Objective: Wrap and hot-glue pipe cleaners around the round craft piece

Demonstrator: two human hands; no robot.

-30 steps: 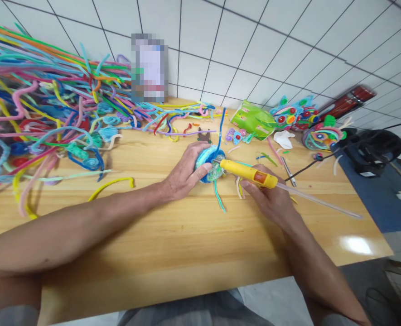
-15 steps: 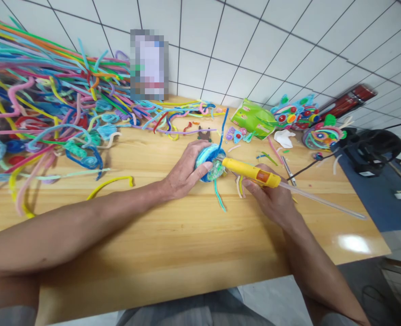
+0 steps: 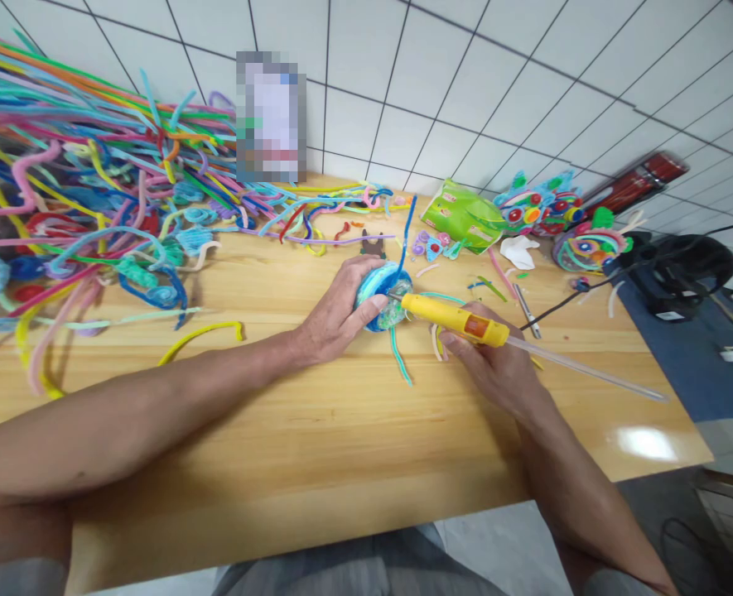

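My left hand [image 3: 341, 310] is closed around the left side of a round blue pipe-cleaner piece [image 3: 396, 313], its thumb across the near face. A dark blue pipe cleaner [image 3: 409, 232] sticks up from the piece, and a teal one [image 3: 399, 356] hangs out below it. My right hand [image 3: 494, 352] grips a yellow glue gun [image 3: 456, 317], with a clear glue stick [image 3: 590, 371] trailing out of its back. The gun's nozzle points left at the face of the blue piece; whether it touches I cannot tell.
A heap of colourful pipe cleaners [image 3: 111, 199] covers the left back of the wooden table [image 3: 316, 447]. Behind my hands lies a green tissue packet [image 3: 462, 217]. Finished colourful figures [image 3: 590, 247] and a red cylinder [image 3: 636, 190] stand at the right back. A black cable [image 3: 565, 306] runs toward my right hand.
The glue gun has shifted slightly left along the blue piece, and a light blue strand now shows behind it. My left hand holds nearly the same place.
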